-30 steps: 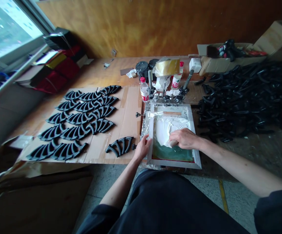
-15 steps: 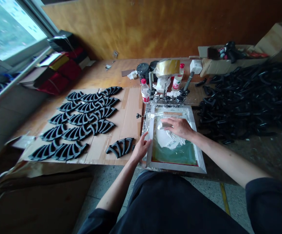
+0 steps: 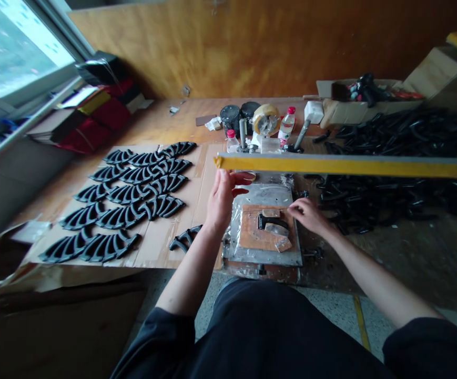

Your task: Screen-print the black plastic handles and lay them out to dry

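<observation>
The screen frame (image 3: 346, 165) is tilted up and seen edge-on, a long grey and yellow bar. My left hand (image 3: 224, 197) is at its left corner, thumb against its underside and other fingers apart. Below it a metal plate (image 3: 238, 251) bears a brown block (image 3: 252, 239), on which one black curved part (image 3: 275, 222) lies. Just right of the plate is my right hand (image 3: 305, 213), its fingers pinched together; whether anything small is between them cannot be made out.
Rows of black parts (image 3: 133, 193) lie on cardboard (image 3: 153, 247) at the left. A heap of black parts (image 3: 386, 195) covers the right side. Behind the plate are metal posts, a tape roll (image 3: 266, 120), dark jars (image 3: 230, 117) and a red-capped bottle (image 3: 287, 126).
The screen frame has swung up off the plate, uncovering the block and black part. My left hand rose with its corner. My right hand let go of the spreader and moved right.
</observation>
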### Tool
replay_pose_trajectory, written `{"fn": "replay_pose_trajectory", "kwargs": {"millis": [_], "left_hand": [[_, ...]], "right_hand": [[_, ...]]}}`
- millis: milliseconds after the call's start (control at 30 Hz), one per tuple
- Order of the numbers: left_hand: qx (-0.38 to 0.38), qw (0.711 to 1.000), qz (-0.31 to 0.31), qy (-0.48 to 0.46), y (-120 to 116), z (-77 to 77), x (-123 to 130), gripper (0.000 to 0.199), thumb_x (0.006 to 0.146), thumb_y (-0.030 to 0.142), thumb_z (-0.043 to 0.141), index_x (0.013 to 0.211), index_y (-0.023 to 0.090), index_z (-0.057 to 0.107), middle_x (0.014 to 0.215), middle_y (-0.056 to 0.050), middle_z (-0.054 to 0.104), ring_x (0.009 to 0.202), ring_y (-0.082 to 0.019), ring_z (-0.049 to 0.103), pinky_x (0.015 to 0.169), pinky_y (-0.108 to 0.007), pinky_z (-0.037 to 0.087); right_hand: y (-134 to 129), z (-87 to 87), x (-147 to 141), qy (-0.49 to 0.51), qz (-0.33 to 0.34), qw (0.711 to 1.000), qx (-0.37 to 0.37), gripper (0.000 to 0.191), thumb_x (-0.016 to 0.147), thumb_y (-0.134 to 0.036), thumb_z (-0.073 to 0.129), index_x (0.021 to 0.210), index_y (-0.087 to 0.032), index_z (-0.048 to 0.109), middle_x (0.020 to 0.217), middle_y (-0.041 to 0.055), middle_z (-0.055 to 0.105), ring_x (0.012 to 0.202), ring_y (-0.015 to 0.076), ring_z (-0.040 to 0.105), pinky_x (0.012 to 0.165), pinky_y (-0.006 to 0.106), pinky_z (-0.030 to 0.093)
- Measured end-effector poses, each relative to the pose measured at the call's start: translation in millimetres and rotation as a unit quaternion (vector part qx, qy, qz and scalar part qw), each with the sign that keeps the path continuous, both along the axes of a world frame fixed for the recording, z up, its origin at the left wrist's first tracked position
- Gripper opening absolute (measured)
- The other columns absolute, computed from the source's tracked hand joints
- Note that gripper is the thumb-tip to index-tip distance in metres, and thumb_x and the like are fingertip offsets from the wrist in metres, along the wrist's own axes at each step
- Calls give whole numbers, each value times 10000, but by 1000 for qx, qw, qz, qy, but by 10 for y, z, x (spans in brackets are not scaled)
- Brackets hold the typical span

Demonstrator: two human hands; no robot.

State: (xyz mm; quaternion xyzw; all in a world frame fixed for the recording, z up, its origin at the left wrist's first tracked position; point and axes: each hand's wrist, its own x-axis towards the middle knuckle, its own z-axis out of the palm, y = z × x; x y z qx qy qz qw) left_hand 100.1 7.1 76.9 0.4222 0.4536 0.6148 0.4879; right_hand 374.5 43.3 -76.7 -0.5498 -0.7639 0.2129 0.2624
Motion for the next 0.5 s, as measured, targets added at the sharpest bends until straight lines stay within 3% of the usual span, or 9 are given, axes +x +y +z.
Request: {"fn": "replay_pose_trajectory", "kwargs": {"millis": [67,133,233,267,333,400,433,500], "left_hand": [[-34,999,37,-3,-66,-148,71,529,905,617,388,1195,198,530,894,-52,693,755,-124,646,626,-223,500],[-140,990,7,-7,-265,-423,161,567,866,650,439,1140,167,548,857,-77,706,684,-138,648,554,-219,481],[-350,927,-132,-33,-674,-877,315,602,807,666,527,1111,149,580,1015,-157,712,801,-219,689,547,-266,511],[-376,914,-143,-62,-797,-992,352,587,811,659,528,1108,155,583,1090,-165,695,887,-235,688,599,-290,538],[-383,909,-119,-118,-971,-1134,355,520,824,618,547,1066,160,590,1140,-157,678,962,-236,675,689,-321,561],[-363,919,-84,-131,-1040,-1198,208,462,821,570,584,1017,152,590,1094,-143,691,910,-217,686,698,-312,560],[-356,925,-60,-115,-1048,-1223,66,453,814,560,597,1014,154,584,1057,-131,701,857,-205,692,667,-294,554],[-350,935,17,-50,-1059,-1298,-346,470,822,579,565,1041,164,562,993,-107,712,760,-173,688,594,-250,528]], "right_hand": [[-205,-137,-303,-81,59,995,3,205,844,-369,627,829,-167,656,1000,114,648,970,246,565,851,366,439],[-369,-145,-550,-138,48,989,-12,137,884,-272,576,844,-152,628,967,129,647,961,251,559,842,360,428],[-617,9,-824,-131,4,991,-24,167,946,-244,474,881,-153,598,861,110,648,877,233,567,784,341,432],[-697,71,-897,-113,21,993,-10,175,954,-258,464,895,-158,594,861,104,649,881,230,566,785,339,435],[-805,163,-975,-70,116,990,27,167,955,-272,476,914,-171,603,909,89,658,934,219,564,829,334,441],[-796,184,-873,-39,202,977,47,159,950,-233,477,929,-192,630,984,66,669,993,197,562,884,325,442],[-743,162,-731,-39,206,977,47,180,943,-190,466,944,-201,645,1022,57,673,1013,189,561,901,323,443],[-568,47,-284,-79,129,988,28,282,902,-88,431,1002,-202,668,1093,66,672,1039,198,561,911,338,450]]}}
